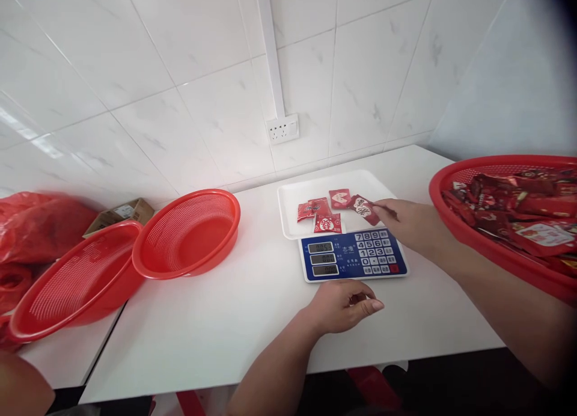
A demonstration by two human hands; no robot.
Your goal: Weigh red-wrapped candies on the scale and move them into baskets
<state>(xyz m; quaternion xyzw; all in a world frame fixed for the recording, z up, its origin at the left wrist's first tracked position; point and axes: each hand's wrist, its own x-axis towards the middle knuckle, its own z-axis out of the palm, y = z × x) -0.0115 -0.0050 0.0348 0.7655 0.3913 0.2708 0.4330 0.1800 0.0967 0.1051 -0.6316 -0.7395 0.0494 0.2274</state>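
Observation:
A blue-faced electronic scale [354,255] with a white weighing tray [293,223] sits on the white table. Several small red packets lie on the tray. My right hand [408,223] reaches over the scale's keypad, its fingers pinched on one red packet [364,208] at the tray's right side. My left hand [345,305] rests on the table just in front of the scale, fingers curled loosely with nothing seen in them.
A red basket [455,223] heaped with red packets stands at the right edge. Two empty red mesh baskets [189,232] [74,281] sit at the left, with a cardboard box [121,213] and red plastic bags [36,229] behind. A wall socket [282,129] is on the tiled wall.

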